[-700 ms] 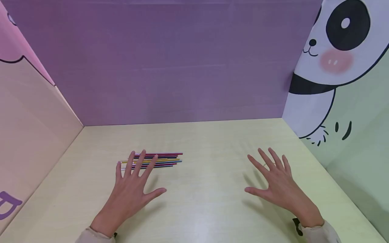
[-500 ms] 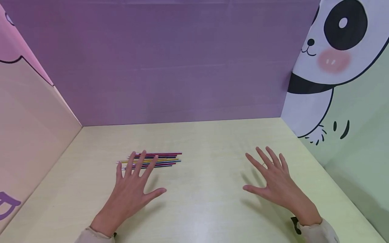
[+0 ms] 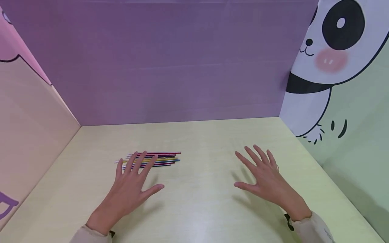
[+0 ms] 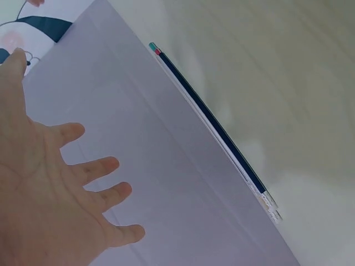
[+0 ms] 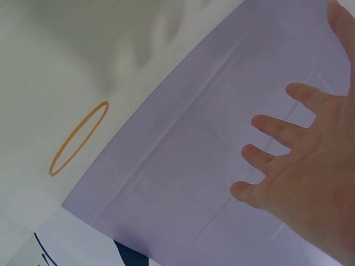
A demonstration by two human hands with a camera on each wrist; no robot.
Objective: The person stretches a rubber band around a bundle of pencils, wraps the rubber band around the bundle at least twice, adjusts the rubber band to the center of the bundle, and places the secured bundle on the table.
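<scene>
A bundle of several slim, pencil-like sticks (image 3: pixel 168 159) in red, yellow, blue and dark colours lies flat at the left of the table. My left hand (image 3: pixel 124 192) hovers with fingers spread, its fingertips overlapping the bundle in the head view. In the left wrist view a dark blue stick (image 4: pixel 213 122) shows pale, silvery ends at lower right, apart from the palm (image 4: pixel 44 194). On the right, my right hand (image 3: pixel 268 184) is held spread above the table, holding nothing. A thin orange loop like a rubber band (image 5: pixel 70 136) lies beyond its fingers, mostly hidden behind it in the head view.
The pale table (image 3: pixel 200 185) meets a purple back panel (image 3: pixel 182 60). A pinkish panel (image 3: pixel 33 118) stands along the left, and a green panel with a panda drawing (image 3: pixel 364 111) along the right. Both hands cast shadows on the tabletop.
My right hand has moved left and slightly up, bringing the loop's edge out beside the little finger. My left hand has shifted only slightly. The sticks lie as before while the view drifts a little.
</scene>
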